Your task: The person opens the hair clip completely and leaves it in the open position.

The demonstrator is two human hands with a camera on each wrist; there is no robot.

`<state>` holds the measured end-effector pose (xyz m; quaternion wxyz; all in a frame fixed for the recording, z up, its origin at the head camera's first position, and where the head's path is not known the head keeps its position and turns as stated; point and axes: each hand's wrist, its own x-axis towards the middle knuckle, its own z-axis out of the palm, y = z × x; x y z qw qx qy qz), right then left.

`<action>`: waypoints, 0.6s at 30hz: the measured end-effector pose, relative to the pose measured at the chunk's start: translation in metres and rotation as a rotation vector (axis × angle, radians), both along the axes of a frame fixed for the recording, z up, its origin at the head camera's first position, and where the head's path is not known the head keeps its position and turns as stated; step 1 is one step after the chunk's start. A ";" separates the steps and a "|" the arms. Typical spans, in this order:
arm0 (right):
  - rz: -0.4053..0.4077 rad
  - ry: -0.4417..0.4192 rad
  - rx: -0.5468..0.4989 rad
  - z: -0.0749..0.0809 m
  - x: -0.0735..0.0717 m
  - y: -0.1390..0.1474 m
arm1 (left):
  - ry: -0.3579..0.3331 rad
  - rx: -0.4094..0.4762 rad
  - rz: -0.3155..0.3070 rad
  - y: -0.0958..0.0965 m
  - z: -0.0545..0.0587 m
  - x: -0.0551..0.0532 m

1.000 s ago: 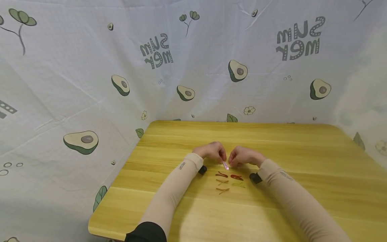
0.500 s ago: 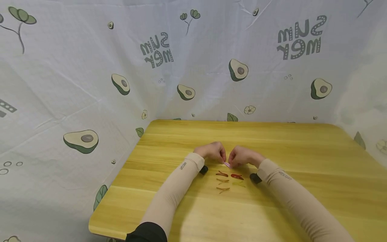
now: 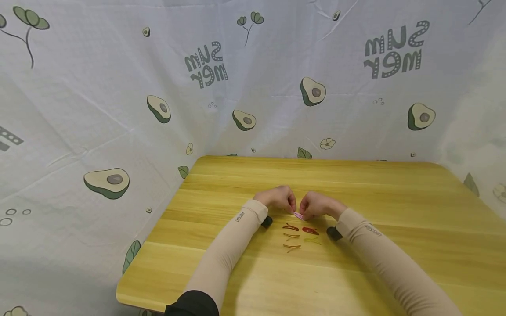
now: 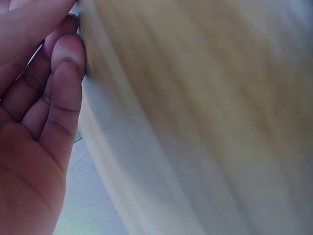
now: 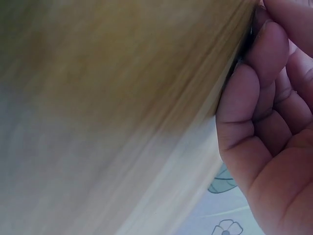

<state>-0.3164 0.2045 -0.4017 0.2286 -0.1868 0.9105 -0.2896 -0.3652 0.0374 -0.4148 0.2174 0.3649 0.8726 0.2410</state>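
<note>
In the head view a pink hair clip (image 3: 298,216) spans the small gap between my two hands, just above or on the table. My left hand (image 3: 280,199) pinches its left end with curled fingers. At its other end, my right hand (image 3: 316,205) grips it, covering part of it. Nearer to me lie more hair clips: a dark red one (image 3: 290,227), a red one (image 3: 310,231), a yellow-green one (image 3: 313,240) and two orange-brown clips (image 3: 292,247). Both wrist views show curled fingers; the pink clip is not visible there.
The yellow wooden table (image 3: 356,184) has a rounded left front corner. A white curtain (image 3: 269,66) printed with avocados hangs behind it and along the left side. Black wrist devices (image 3: 334,233) sit under both forearms, close to the clips.
My right hand has taken hold of the pink clip's free end, which pointed toward me a second ago. The clip now lies more crosswise between both hands. The other clips stay put.
</note>
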 end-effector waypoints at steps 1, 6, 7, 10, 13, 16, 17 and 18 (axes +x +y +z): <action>0.002 0.002 -0.004 0.000 0.000 0.000 | -0.001 -0.002 -0.003 0.000 0.000 0.000; 0.026 0.008 -0.019 -0.001 0.000 0.000 | 0.013 -0.032 -0.021 0.000 0.001 0.001; 0.027 0.006 -0.021 -0.001 0.000 0.001 | 0.016 -0.037 -0.025 0.000 0.001 0.001; 0.033 -0.002 -0.025 -0.001 0.000 0.001 | 0.021 -0.049 -0.033 0.000 0.003 0.002; 0.037 -0.007 -0.027 -0.001 -0.001 0.002 | 0.019 -0.056 -0.050 -0.001 0.004 0.002; 0.047 -0.003 -0.032 -0.002 -0.001 0.003 | 0.017 -0.058 -0.071 -0.002 0.003 0.002; 0.050 -0.001 -0.034 -0.002 -0.001 0.003 | 0.016 -0.055 -0.077 -0.003 0.003 0.001; 0.050 -0.003 -0.037 -0.001 0.000 0.003 | 0.014 -0.052 -0.081 -0.003 0.003 0.001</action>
